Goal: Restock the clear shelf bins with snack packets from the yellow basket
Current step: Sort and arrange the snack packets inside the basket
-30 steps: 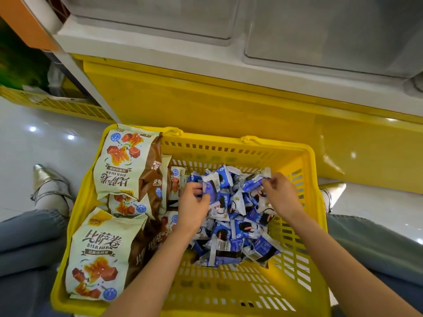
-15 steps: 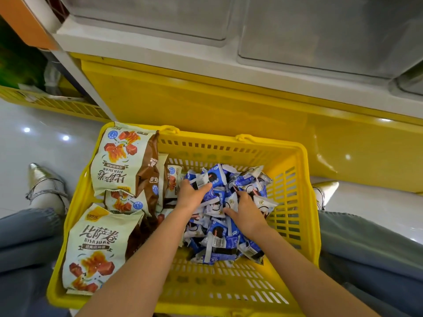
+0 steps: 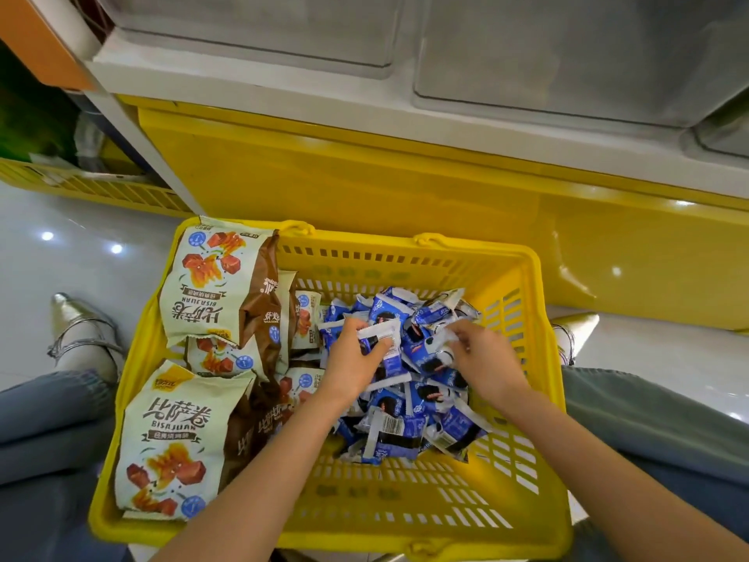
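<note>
Here, both hands are down inside the yellow basket [image 3: 405, 535], which sits on the glossy floor [image 3: 60, 245] between the person's knees. The left hand [image 3: 354, 361] has its grip closed on one small blue packet [image 3: 384, 336], fingers curled round its white-backed end and thumb pressed against it, so the packet stands a little above the others. The right hand [image 3: 486, 363] is just beside it, fingers bent down into the pile of blue packets [image 3: 409, 427] and touching the top ones; motion blur at the fingertips (a whitish smear there) means I cannot tell whether that grip has actually caught a packet or only rests on them. The pile fills the basket's middle and right side, and large cream bags [image 3: 174, 436] are stacked along its left wall. The clear shelf bins [image 3: 567, 54] sit on the shelf above the basket, well apart from both hands.
</note>
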The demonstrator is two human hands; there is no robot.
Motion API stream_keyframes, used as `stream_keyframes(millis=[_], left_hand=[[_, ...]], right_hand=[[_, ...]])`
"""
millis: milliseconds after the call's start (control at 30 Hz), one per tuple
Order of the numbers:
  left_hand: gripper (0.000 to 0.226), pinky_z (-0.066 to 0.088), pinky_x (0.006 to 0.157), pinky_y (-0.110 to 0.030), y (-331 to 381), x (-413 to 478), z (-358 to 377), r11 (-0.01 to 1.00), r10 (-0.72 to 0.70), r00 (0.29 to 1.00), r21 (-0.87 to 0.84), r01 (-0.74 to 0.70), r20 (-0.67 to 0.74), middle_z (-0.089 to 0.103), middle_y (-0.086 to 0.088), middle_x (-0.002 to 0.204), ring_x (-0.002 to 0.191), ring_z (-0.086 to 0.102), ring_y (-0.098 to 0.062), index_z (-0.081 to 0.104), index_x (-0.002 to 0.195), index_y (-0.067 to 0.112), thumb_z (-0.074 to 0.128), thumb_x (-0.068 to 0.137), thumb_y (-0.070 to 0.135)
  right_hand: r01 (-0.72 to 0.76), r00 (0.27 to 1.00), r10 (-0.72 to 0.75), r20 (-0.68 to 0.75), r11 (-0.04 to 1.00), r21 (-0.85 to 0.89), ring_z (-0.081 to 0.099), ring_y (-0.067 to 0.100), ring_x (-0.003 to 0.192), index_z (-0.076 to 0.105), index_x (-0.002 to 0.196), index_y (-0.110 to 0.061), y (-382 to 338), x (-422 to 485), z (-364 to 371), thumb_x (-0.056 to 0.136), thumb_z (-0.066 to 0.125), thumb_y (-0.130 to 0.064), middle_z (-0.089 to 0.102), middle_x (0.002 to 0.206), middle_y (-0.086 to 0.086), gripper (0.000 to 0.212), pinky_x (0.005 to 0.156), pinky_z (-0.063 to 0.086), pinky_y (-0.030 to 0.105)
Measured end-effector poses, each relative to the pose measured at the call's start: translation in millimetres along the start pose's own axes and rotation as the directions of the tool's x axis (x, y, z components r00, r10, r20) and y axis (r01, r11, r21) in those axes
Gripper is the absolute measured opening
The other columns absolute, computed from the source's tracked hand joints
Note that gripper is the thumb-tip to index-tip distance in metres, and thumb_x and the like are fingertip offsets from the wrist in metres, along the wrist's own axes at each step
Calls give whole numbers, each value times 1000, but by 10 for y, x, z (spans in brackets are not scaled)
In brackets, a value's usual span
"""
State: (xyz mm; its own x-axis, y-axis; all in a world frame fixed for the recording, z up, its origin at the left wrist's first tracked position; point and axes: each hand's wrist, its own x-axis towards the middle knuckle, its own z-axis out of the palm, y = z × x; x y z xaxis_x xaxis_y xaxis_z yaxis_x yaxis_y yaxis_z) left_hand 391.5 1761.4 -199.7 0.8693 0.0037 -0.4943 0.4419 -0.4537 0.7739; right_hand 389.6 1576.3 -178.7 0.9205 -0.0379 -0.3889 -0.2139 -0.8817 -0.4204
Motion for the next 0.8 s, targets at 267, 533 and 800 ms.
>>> stream_keyframes(millis=[267, 533, 800], left_hand=[[27, 39, 60, -15, -189, -647, 323, 981, 41, 930, 162, -107, 366, 53, 3, 87, 76, 51, -8, 45, 110, 14, 57, 91, 29], [34, 43, 76, -27, -288, -635, 449, 934, -16, 908, 329, -136, 419, 54, -11, 120, 99, 57, -22, 44, 126, 15, 51, 95, 26], [37, 36, 92, -24, -172, -6, -152, 988, 8, 990, 154, 15, -144, 45, -10, 132, 119, 46, -20, 42, 129, 8, 51, 94, 13]], right_hand=[[333, 912, -205, 355, 876, -349, 63, 20, 99, 58, 123, -22, 16, -299, -203, 94, 45, -6, 67, 111, 2, 36, 78, 52, 31], [319, 812, -63, 580, 880, -352, 58, 25, 101, 55, 117, -15, 167, -573, 136, 96, 47, -23, 62, 114, 9, 24, 80, 46, 37], [-74, 965, 24, 261, 980, 182, 54, 22, 117, 39, 138, -6, -229, -126, 217, 99, 43, -29, 53, 133, 11, 45, 90, 43, 25]])
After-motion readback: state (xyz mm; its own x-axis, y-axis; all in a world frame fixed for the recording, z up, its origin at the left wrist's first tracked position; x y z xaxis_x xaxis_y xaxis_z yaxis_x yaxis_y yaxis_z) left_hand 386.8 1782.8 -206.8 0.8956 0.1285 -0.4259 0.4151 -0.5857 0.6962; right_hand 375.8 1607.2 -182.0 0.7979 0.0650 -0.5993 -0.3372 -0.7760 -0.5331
